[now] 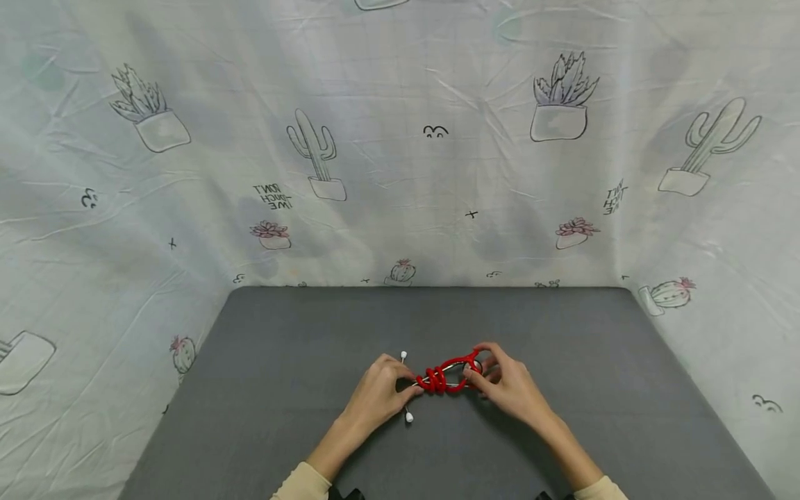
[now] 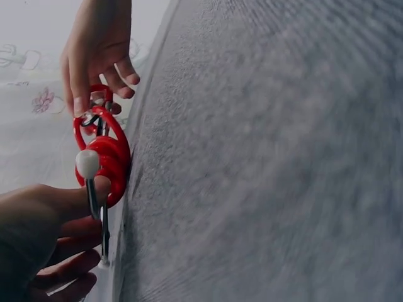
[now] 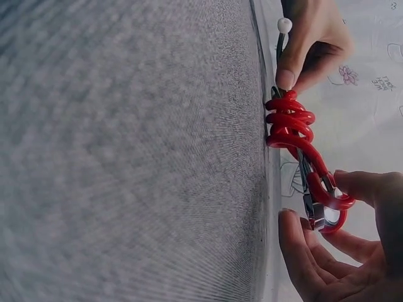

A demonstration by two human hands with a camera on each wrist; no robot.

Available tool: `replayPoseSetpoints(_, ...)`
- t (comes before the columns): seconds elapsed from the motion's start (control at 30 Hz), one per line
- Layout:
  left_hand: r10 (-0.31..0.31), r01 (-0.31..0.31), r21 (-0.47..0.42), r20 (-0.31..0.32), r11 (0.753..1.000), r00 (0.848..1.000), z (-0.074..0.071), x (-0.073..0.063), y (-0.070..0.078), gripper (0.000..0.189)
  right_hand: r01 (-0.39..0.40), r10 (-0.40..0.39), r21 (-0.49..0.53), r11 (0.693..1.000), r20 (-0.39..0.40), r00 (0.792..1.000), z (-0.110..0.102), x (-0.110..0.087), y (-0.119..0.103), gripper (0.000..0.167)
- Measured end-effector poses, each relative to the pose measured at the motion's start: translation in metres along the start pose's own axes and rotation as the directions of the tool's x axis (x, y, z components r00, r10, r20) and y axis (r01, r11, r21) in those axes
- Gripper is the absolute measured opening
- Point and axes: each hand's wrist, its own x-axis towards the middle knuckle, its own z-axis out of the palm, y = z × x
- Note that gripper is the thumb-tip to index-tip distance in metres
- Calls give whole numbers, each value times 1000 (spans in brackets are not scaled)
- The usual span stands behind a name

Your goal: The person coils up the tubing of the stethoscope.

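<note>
A red cord (image 1: 435,380) is wound in several turns around a slim metal rod frame (image 3: 305,170). At the frame's left end a thin crossbar carries two white knobs (image 1: 409,417). My left hand (image 1: 377,390) pinches that end between thumb and fingers, beside the coils. At the other end my right hand (image 1: 514,389) holds the red loop with thumb and fingers around it, as the right wrist view shows. A dark ring and a shiny metal end piece (image 3: 315,214) sit by that loop. Fingers partly hide both ends. The piece is held low over the table.
A dark grey table (image 1: 300,326) lies beneath both hands. Behind it and along its sides hangs a pale curtain (image 1: 387,173) printed with potted cacti and succulents. Beige sleeves (image 1: 304,482) show at the bottom edge of the head view.
</note>
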Motion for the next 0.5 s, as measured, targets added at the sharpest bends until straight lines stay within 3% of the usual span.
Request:
replayPoseSetpoints(0.27, 27, -27, -26, 1, 999, 1000, -7, -10, -7, 18, 22, -24, -64, 998, -32, 999, 9, -10, -7, 52)
replayPoseSetpoints(0.5, 52, -51, -60, 15, 997, 999, -13, -19, -13, 18, -27, 27, -61, 998, -10, 1000, 16, -18, -14, 55)
